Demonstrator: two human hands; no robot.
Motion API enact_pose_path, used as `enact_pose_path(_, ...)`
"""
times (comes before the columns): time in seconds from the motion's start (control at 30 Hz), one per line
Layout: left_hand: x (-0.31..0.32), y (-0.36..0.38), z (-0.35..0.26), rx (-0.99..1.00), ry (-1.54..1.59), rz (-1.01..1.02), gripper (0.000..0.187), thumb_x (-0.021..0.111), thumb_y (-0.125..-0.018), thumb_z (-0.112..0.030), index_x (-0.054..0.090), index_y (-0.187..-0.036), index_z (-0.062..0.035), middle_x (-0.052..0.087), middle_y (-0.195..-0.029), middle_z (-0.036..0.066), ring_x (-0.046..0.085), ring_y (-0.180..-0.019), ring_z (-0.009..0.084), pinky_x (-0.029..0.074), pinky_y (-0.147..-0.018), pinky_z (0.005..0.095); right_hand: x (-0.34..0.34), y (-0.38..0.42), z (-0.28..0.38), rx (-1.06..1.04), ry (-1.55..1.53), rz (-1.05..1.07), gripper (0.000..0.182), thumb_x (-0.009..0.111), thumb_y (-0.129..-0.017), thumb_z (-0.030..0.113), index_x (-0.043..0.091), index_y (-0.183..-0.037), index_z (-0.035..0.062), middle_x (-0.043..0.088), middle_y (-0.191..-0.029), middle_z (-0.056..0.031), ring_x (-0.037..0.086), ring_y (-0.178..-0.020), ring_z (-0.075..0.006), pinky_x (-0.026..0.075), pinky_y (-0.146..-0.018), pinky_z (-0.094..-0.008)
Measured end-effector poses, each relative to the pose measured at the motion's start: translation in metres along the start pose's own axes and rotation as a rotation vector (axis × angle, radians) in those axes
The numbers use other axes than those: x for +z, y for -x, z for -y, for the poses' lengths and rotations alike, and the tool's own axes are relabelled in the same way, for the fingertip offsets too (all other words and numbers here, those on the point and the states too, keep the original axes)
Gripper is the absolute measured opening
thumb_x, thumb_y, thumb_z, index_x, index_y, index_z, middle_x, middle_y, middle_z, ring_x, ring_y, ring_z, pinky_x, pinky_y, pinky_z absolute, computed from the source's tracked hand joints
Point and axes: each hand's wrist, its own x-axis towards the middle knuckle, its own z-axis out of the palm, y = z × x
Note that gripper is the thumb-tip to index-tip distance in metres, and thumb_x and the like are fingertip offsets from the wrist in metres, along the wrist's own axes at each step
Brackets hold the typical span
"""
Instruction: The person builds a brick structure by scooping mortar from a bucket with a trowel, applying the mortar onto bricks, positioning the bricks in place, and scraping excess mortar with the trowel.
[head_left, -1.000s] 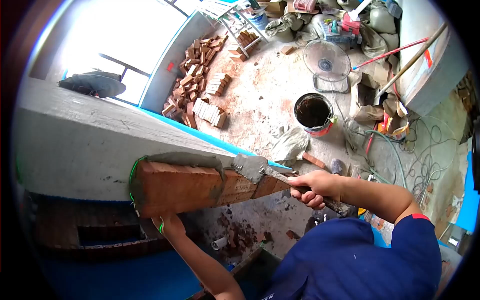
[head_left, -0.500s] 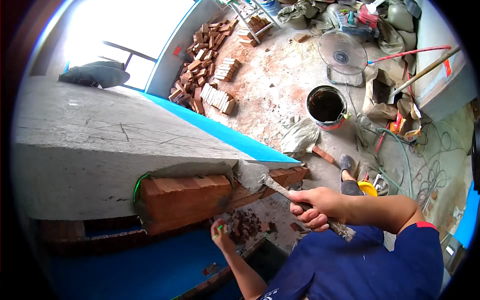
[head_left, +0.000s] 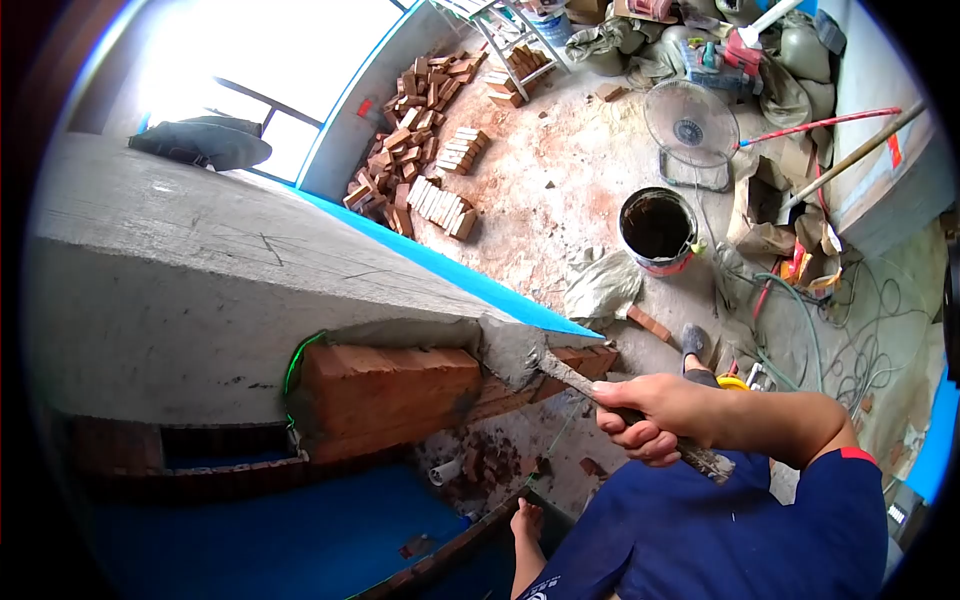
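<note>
Fingers (head_left: 634, 432) of the right hand (head_left: 662, 412) clamp, blade at a reddish brick course (head_left: 390, 395) edged with mortar (head_left: 410, 333), one grey-crusted trowel (head_left: 572, 375); whether the left hand (head_left: 528, 520) grips, I cannot tell. On the floor (head_left: 550, 225) beyond the pale ledge (head_left: 250, 265) are one fan (head_left: 688, 131), one dark-mouthed bucket (head_left: 664, 267), one lone brick (head_left: 650, 323).

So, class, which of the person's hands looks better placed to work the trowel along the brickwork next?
Probably the right hand: it grips the trowel, blade at the brickwork. The left hand is lower in view, away from both.
</note>
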Motion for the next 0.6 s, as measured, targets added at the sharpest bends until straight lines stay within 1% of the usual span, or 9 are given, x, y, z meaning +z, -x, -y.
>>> enact_pose_path(0.07,0.003,-0.001,-0.002,0.006,0.004,0.021,0.036,0.067,-0.089,-0.044,0.059,-0.092,-0.0088,0.063,-0.091,0.006,0.062,-0.090,0.0245,0.045,-0.083,0.0439,0.003,0.002,0.001,-0.002,0.021,-0.015,0.044,0.029,-0.103,0.049,0.041,-0.081,0.0131,0.033,-0.052,0.0043,0.030,-0.036,-0.0073,0.027,-0.035,-0.0254)
enact_pose_path(0.13,0.008,-0.003,-0.006,0.011,0.009,0.040,0.038,0.067,-0.089,-0.044,0.059,-0.095,-0.0083,0.064,-0.093,0.006,0.062,-0.093,0.0251,0.044,-0.086,0.0445,0.005,0.004,0.001,-0.013,0.000,-0.046,0.041,0.039,-0.101,0.047,0.044,-0.080,0.0123,0.030,-0.052,0.0049,0.028,-0.038,-0.0076,0.027,-0.037,-0.0251)
enact_pose_path(0.2,0.015,-0.009,-0.011,0.067,0.034,0.070,0.041,0.067,-0.089,-0.045,0.059,-0.101,-0.0068,0.064,-0.096,0.007,0.063,-0.095,0.0252,0.044,-0.085,0.0452,0.007,0.005,0.001,-0.019,0.017,-0.056,0.041,0.039,-0.101,0.047,0.044,-0.080,0.0121,0.030,-0.052,0.0049,0.028,-0.038,-0.0076,0.027,-0.036,-0.0251)
enact_pose_path(0.3,0.034,0.013,-0.031,0.116,0.022,0.099,0.043,0.067,-0.089,-0.046,0.059,-0.105,-0.0061,0.064,-0.098,0.007,0.063,-0.096,0.0249,0.045,-0.084,0.0443,0.009,0.006,0.002,-0.033,0.035,-0.068,0.042,0.039,-0.102,0.047,0.044,-0.080,0.0117,0.030,-0.052,0.0049,0.028,-0.038,-0.0074,0.027,-0.036,-0.0247)
enact_pose_path(0.33,0.037,0.009,-0.033,0.113,0.029,0.103,0.045,0.067,-0.089,-0.045,0.059,-0.108,-0.0052,0.064,-0.097,0.007,0.063,-0.097,0.0243,0.045,-0.081,0.0424,0.010,0.006,0.002,-0.042,0.037,-0.069,0.042,0.038,-0.102,0.046,0.044,-0.080,0.0116,0.030,-0.052,0.0050,0.028,-0.037,-0.0073,0.027,-0.036,-0.0244)
enact_pose_path(0.43,0.046,0.011,-0.035,0.143,0.011,0.124,0.044,0.067,-0.089,-0.044,0.059,-0.105,-0.0048,0.063,-0.095,0.006,0.063,-0.092,0.0216,0.045,-0.074,0.0386,0.012,0.010,0.002,-0.029,0.044,-0.062,0.042,0.039,-0.102,0.046,0.044,-0.080,0.0114,0.031,-0.052,0.0048,0.029,-0.037,-0.0071,0.027,-0.035,-0.0234)
enact_pose_path(0.47,0.046,0.009,-0.033,0.142,0.014,0.125,0.044,0.067,-0.089,-0.044,0.059,-0.105,-0.0048,0.063,-0.095,0.006,0.063,-0.092,0.0216,0.045,-0.074,0.0386,0.013,0.011,0.003,-0.028,0.047,-0.064,0.042,0.039,-0.102,0.046,0.044,-0.080,0.0114,0.031,-0.052,0.0048,0.029,-0.037,-0.0071,0.027,-0.035,-0.0234)
enact_pose_path(0.53,0.042,0.001,-0.027,0.152,0.029,0.224,0.042,0.068,-0.089,-0.045,0.058,-0.101,-0.0055,0.062,-0.091,0.005,0.062,-0.085,0.0191,0.043,-0.069,0.0369,0.013,0.012,0.002,-0.039,0.038,-0.033,0.042,0.037,-0.102,0.046,0.044,-0.080,0.0114,0.032,-0.052,0.0043,0.030,-0.037,-0.0069,0.027,-0.035,-0.0226)
enact_pose_path(0.6,0.044,-0.005,-0.019,0.126,0.022,0.195,0.041,0.067,-0.089,-0.045,0.058,-0.099,-0.0061,0.062,-0.089,0.005,0.062,-0.082,0.0185,0.042,-0.068,0.0364,0.013,0.013,0.001,-0.039,0.026,0.000,0.042,0.036,-0.102,0.047,0.044,-0.080,0.0114,0.032,-0.052,0.0041,0.030,-0.037,-0.0071,0.027,-0.035,-0.0225)
